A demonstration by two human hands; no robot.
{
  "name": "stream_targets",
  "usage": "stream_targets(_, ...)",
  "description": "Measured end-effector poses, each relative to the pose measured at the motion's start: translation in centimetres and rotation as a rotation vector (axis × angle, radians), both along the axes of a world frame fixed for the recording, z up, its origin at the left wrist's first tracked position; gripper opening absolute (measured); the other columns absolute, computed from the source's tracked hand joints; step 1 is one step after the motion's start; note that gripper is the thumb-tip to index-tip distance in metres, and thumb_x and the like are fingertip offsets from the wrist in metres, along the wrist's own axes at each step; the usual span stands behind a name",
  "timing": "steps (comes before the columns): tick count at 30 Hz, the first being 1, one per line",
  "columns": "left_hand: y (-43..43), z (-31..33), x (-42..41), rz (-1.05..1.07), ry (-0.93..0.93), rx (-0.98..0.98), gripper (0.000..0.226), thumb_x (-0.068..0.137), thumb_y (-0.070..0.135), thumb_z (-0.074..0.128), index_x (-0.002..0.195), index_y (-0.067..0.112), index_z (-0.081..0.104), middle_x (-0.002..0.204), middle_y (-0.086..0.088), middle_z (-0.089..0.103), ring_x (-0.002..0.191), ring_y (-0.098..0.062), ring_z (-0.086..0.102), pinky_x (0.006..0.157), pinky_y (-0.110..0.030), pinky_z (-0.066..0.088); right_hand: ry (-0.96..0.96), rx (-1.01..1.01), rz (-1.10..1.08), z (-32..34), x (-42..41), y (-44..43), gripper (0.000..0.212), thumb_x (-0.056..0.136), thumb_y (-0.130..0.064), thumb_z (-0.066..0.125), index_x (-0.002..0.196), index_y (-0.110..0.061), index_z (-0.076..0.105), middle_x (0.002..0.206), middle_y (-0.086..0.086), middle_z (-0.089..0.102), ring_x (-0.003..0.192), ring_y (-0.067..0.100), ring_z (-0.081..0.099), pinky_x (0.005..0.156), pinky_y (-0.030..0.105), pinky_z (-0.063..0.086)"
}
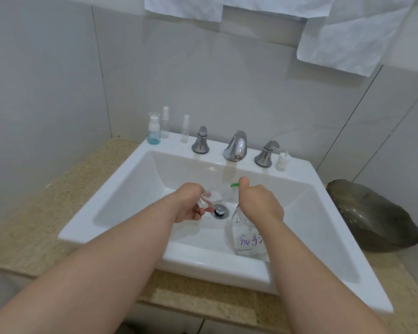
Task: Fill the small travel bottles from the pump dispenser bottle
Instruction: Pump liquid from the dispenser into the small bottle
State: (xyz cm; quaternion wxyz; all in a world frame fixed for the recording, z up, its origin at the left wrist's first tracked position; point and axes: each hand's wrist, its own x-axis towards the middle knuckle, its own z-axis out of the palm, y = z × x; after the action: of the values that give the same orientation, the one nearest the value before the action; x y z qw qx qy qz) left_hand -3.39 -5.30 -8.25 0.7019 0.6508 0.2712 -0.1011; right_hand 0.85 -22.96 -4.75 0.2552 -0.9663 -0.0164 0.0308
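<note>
Over the white sink, my left hand grips a small clear travel bottle, tilted with its mouth toward the pump. My right hand is wrapped round the neck of the clear pump dispenser bottle, which stands in the basin and carries purple writing. The thumb lies on the green pump head, whose spout points at the small bottle. A loose white spray cap stands on the sink ledge at the right.
A blue-filled travel bottle and two clear spray bottles stand on the ledge's back left. The chrome faucet has two handles beside it. A grey metal bowl lies on the counter at right. The drain is below the hands.
</note>
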Motion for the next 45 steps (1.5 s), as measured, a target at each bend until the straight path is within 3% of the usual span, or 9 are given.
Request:
stream_targets(14, -0.31, 0.62, -0.60, -0.021, -0.001, -0.002, 0.023, 0.103, 0.010, 0.034, 0.107, 0.010, 0.057, 0.094, -0.023, 0.070, 0.051, -0.018, 0.042, 0.055, -0.026, 0.038, 0.011, -0.015, 0.041, 0.24, 0.33, 0.21, 0.047, 0.096, -0.037, 0.024, 0.087, -0.010, 0.061, 0.087, 0.007, 0.060, 0.073, 0.019, 0.051, 0.064, 0.033, 0.036)
stream_targets(27, -0.15, 0.56, -0.56, 0.001, -0.003, 0.002, 0.023, 0.103, 0.012, 0.035, 0.106, 0.012, 0.058, 0.091, -0.023, 0.072, 0.050, -0.019, 0.042, 0.054, -0.026, 0.039, -0.022, -0.047, 0.030, -0.05, -0.10, -0.03, 0.061, 0.098, -0.050, 0.016, 0.097, -0.009, 0.061, 0.088, 0.006, 0.058, 0.089, 0.030, 0.057, 0.073, 0.037, 0.041)
stream_targets(34, -0.37, 0.90, -0.78, -0.001, -0.006, -0.003, 0.021, 0.103, 0.010, 0.037, 0.100, 0.013, 0.057, 0.085, -0.021, 0.071, 0.051, -0.018, 0.041, 0.054, -0.026, 0.038, -0.011, -0.031, 0.013, 0.04, -0.04, 0.07, 0.059, 0.098, -0.051, 0.019, 0.096, -0.009, 0.061, 0.086, 0.006, 0.058, 0.083, 0.027, 0.056, 0.071, 0.036, 0.041)
stream_targets(42, -0.27, 0.67, -0.62, -0.010, 0.012, 0.008, 0.028, 0.102, 0.012, 0.034, 0.110, 0.010, 0.060, 0.087, -0.021, 0.073, 0.049, -0.017, 0.043, 0.053, -0.026, 0.040, -0.012, -0.003, 0.014, 0.18, 0.06, 0.27, 0.051, 0.096, -0.045, 0.023, 0.089, -0.010, 0.060, 0.088, 0.008, 0.061, 0.084, 0.028, 0.057, 0.070, 0.035, 0.041)
stream_targets(45, -0.38, 0.81, -0.67, -0.011, 0.010, 0.008, 0.030, 0.102, 0.010, 0.032, 0.103, 0.009, 0.062, 0.088, -0.021, 0.073, 0.051, -0.017, 0.042, 0.054, -0.026, 0.039, 0.000, -0.002, 0.023, 0.16, 0.27, 0.33, 0.049, 0.096, -0.041, 0.023, 0.089, -0.010, 0.061, 0.090, 0.008, 0.063, 0.079, 0.025, 0.056, 0.066, 0.033, 0.038)
